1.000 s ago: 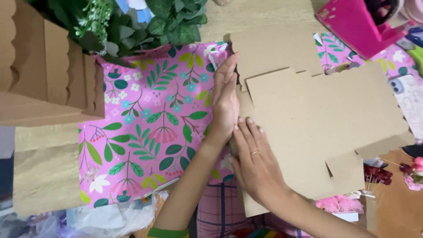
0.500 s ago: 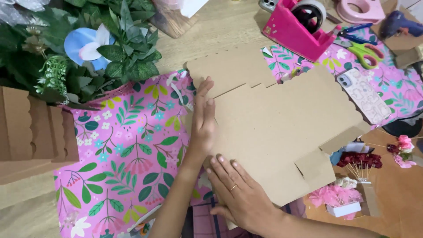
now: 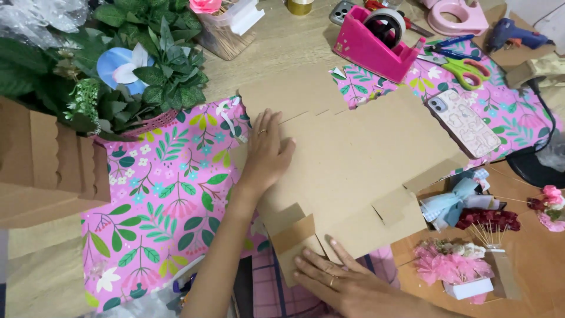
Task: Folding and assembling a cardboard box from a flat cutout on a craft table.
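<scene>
A flat brown cardboard cut-out [image 3: 359, 165] with flaps lies on pink wrapping paper [image 3: 170, 200] printed with leaves and flowers. My left hand [image 3: 266, 154] rests palm down on the cardboard's left part, fingers together, a ring on one finger. My right hand [image 3: 341, 281] lies flat at the near edge, its fingertips on a small bottom flap [image 3: 294, 244]. Neither hand holds anything.
A pink tape dispenser [image 3: 376, 44], green-handled scissors [image 3: 465, 66], a phone [image 3: 462, 122] and a blue glue gun [image 3: 515, 32] lie at the back right. A leafy plant arrangement [image 3: 118, 65] and a scalloped cardboard box [image 3: 47, 165] stand left. Small bouquets [image 3: 459, 265] sit near right.
The view has shifted so the cardboard sits lower and more central. My right hand slid down from the cardboard's left side to the bottom flap. My left hand stays pressed on the cardboard.
</scene>
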